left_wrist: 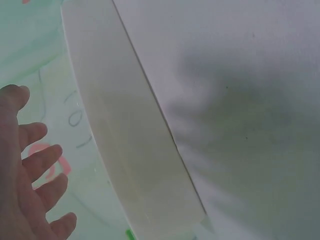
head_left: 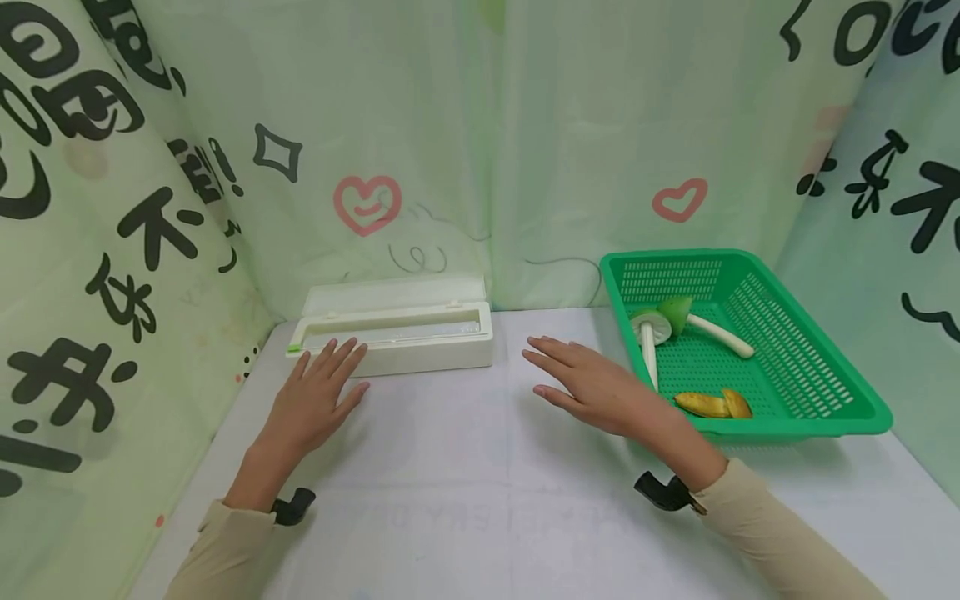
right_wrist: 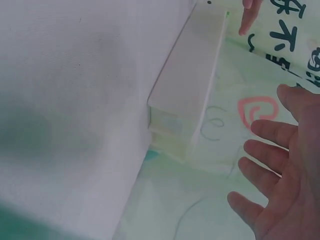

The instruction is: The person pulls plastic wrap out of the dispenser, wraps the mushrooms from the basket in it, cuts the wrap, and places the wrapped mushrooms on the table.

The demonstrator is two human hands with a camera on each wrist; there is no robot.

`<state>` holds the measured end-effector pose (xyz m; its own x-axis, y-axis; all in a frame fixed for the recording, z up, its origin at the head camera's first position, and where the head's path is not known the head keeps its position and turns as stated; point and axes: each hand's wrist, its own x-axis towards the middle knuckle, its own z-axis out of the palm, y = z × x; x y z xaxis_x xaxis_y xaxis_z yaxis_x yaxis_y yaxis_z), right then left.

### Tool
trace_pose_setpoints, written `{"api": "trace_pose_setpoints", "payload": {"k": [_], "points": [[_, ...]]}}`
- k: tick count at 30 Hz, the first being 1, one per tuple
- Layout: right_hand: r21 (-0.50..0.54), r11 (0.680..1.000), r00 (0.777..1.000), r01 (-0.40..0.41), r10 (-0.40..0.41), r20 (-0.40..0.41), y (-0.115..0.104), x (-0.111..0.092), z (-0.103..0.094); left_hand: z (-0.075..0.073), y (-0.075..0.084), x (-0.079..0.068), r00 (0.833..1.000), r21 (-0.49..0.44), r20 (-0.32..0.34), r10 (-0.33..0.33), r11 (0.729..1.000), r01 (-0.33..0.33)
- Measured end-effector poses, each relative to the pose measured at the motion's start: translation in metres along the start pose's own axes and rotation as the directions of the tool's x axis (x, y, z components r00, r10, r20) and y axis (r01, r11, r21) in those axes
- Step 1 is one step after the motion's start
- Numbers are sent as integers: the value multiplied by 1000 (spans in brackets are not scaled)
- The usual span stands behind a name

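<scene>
Currently, both hands are extended, fingers nearly straight and parted, holding nothing. Your left hand (head_left: pixel 311 408) hovers near the left end of the white box (head_left: pixel 420 360), which sits along the back edge of the counter (head_left: pixel 435 492), left of its middle, with its lid (head_left: pixel 397 294) raised at the rear. Your right hand (head_left: pixel 588 383) hovers between that box and the green basket (head_left: pixel 810 429), which sits toward the back right corner of the counter. Inside the basket, one green-capped mushroom (head_left: pixel 650 331) lies by the left wall, a second green-capped mushroom (head_left: pixel 678 316) rests just right of it, and a yellow-brown mushroom (head_left: pixel 703 406) lies by the front wall. The posture appears to be a ready position. For any reach into the basket, raise the right wrist first so that the black mount (head_left: pixel 666 492) clears the rim; pinch stems lightly, as caps may detach. For any work on the box, brace its front with the left palm and avoid loading the lid, which could tip the box backward.
</scene>
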<state>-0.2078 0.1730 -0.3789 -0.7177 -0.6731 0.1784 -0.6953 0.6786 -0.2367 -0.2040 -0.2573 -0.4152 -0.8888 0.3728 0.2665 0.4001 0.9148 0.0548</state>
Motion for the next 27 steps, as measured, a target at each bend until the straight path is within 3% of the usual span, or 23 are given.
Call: {"api": "trace_pose_setpoints", "payload": {"k": [13,27], "points": [[-43,998,998,50,-51,-27,-8,27,5,-10,-12,6,1000,23,30,-5,1000,4],[9,998,998,61,-61,-8,-14,65,10,-13,-26,24,997,33,21,72,997,-73]]}}
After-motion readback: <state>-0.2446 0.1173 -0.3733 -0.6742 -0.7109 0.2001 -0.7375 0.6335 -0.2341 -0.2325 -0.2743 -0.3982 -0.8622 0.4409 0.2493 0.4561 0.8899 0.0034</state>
